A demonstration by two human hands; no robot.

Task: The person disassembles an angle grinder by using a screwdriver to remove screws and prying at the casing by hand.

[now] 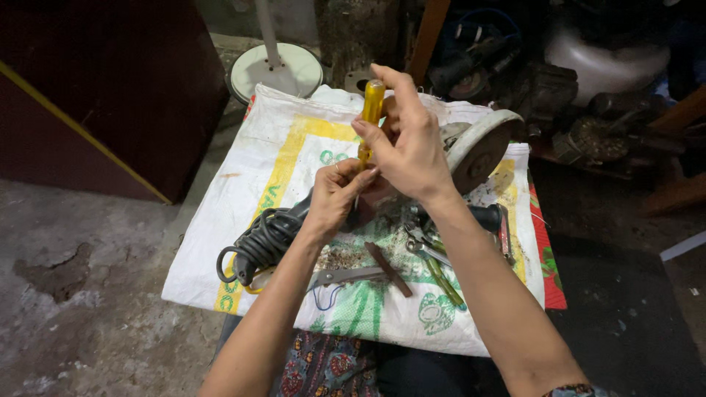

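Note:
My right hand (408, 143) grips the yellow handle of a screwdriver (371, 106), held upright over an angle grinder (471, 154) lying on a white woven sack (279, 147). My left hand (334, 198) closes around the lower part of the screwdriver shaft and the grinder body beneath it. The screwdriver tip is hidden by my fingers. The grinder's round guard and disc show to the right of my right hand.
A coiled black power cord (257, 246) lies at the sack's left. Pliers (419, 242), a green-handled tool (445, 283), a flat metal piece (346, 276) and a rusty strip (388, 268) rest near me. A white fan base (276, 70) stands behind; dark machine parts (588, 125) sit right.

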